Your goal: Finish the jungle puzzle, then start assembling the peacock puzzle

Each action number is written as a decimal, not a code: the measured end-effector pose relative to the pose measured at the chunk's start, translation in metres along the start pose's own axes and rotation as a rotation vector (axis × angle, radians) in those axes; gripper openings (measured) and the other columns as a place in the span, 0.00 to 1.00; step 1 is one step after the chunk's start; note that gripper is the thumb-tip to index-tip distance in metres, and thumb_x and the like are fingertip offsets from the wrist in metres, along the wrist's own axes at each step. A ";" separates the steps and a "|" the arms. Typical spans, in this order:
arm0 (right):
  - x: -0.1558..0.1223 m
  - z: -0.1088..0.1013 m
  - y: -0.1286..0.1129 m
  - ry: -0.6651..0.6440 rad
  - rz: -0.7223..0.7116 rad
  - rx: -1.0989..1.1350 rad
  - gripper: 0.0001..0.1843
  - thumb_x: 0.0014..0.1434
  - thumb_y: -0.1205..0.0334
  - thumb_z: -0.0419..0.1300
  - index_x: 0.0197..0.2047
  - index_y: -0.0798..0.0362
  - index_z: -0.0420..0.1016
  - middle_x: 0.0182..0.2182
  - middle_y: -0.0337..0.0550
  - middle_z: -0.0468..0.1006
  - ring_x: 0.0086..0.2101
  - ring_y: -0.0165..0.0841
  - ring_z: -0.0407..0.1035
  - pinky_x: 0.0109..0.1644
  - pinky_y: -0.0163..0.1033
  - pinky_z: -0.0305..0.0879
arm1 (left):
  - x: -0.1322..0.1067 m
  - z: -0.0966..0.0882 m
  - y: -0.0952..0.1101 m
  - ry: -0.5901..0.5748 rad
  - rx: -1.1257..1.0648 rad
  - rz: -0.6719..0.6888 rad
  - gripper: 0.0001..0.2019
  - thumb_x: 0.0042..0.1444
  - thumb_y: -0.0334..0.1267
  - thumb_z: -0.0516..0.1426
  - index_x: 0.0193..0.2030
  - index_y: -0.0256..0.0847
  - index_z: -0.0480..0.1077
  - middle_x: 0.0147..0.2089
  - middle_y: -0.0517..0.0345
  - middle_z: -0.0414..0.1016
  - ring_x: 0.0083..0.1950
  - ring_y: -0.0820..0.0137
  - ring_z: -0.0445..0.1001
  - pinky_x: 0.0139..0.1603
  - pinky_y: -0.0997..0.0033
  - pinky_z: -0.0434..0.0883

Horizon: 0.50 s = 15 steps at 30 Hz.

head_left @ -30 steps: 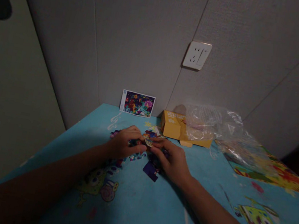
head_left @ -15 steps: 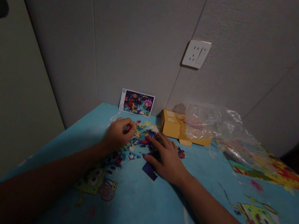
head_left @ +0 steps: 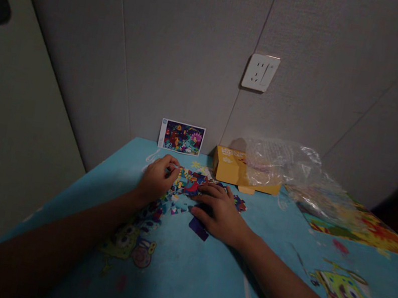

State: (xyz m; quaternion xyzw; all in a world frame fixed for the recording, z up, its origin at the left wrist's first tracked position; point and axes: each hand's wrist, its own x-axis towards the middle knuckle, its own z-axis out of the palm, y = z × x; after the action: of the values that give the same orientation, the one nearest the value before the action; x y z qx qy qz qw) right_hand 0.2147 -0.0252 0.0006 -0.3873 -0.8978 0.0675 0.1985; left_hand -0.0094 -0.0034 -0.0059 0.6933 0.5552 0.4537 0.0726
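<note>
Colourful jigsaw puzzle pieces [head_left: 180,199] lie between my hands on a blue cloth printed with cartoon figures [head_left: 177,277]; some are joined into a patch. My left hand [head_left: 157,178] is closed in a pinch at the patch's left edge, with the pale edge of a small puzzle piece showing at its fingertips. My right hand [head_left: 222,213] rests palm down over the right part of the puzzle, fingers stretched out and slightly bent, covering some pieces. Close to its thumb lies a dark blue puzzle piece [head_left: 199,228].
A small picture card [head_left: 181,137] leans against the grey wall behind the puzzle. To its right stand a yellow box [head_left: 229,167] and a crumpled clear plastic bag [head_left: 277,159], with a bright printed sheet [head_left: 379,235] beyond. A socket [head_left: 260,72] is on the wall.
The fingers of my left hand have turned, and the piece in them now shows a pale edge. My right hand's fingers have drawn in slightly over the puzzle.
</note>
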 end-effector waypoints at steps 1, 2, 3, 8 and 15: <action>0.000 0.000 0.000 0.006 -0.004 0.006 0.16 0.61 0.50 0.59 0.49 0.46 0.79 0.55 0.47 0.74 0.58 0.46 0.60 0.63 0.62 0.45 | 0.000 0.001 -0.002 -0.040 0.004 0.003 0.09 0.58 0.37 0.54 0.44 0.38 0.67 0.29 0.61 0.72 0.33 0.69 0.72 0.36 0.72 0.69; 0.000 0.001 0.000 0.010 -0.008 0.011 0.15 0.61 0.51 0.60 0.48 0.46 0.79 0.54 0.46 0.75 0.58 0.46 0.60 0.63 0.61 0.46 | -0.001 0.003 -0.003 -0.086 0.025 0.010 0.11 0.58 0.37 0.54 0.46 0.37 0.68 0.29 0.60 0.72 0.34 0.68 0.72 0.37 0.70 0.69; 0.000 0.001 0.001 0.012 -0.012 0.015 0.15 0.61 0.52 0.60 0.47 0.46 0.79 0.53 0.46 0.75 0.58 0.46 0.61 0.63 0.60 0.46 | -0.001 0.004 -0.005 -0.134 0.058 0.022 0.12 0.58 0.38 0.54 0.47 0.37 0.69 0.29 0.59 0.73 0.35 0.66 0.72 0.40 0.68 0.69; 0.000 0.001 0.001 0.015 -0.024 0.035 0.13 0.60 0.56 0.61 0.47 0.47 0.79 0.51 0.45 0.77 0.58 0.45 0.60 0.63 0.59 0.47 | -0.002 0.007 -0.007 -0.285 0.188 0.123 0.16 0.57 0.41 0.57 0.50 0.36 0.73 0.42 0.50 0.76 0.47 0.59 0.71 0.51 0.58 0.67; 0.000 0.001 -0.001 0.029 -0.060 0.091 0.18 0.58 0.60 0.61 0.52 0.48 0.75 0.52 0.45 0.76 0.57 0.43 0.62 0.65 0.58 0.44 | -0.006 0.003 -0.004 -0.413 0.207 0.112 0.23 0.57 0.42 0.59 0.60 0.44 0.68 0.57 0.52 0.73 0.59 0.55 0.63 0.60 0.51 0.58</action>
State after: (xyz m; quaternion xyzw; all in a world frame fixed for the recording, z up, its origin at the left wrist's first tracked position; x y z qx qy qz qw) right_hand 0.2136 -0.0263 0.0001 -0.3518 -0.9020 0.0965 0.2308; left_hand -0.0101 -0.0063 -0.0133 0.8049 0.5327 0.2462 0.0878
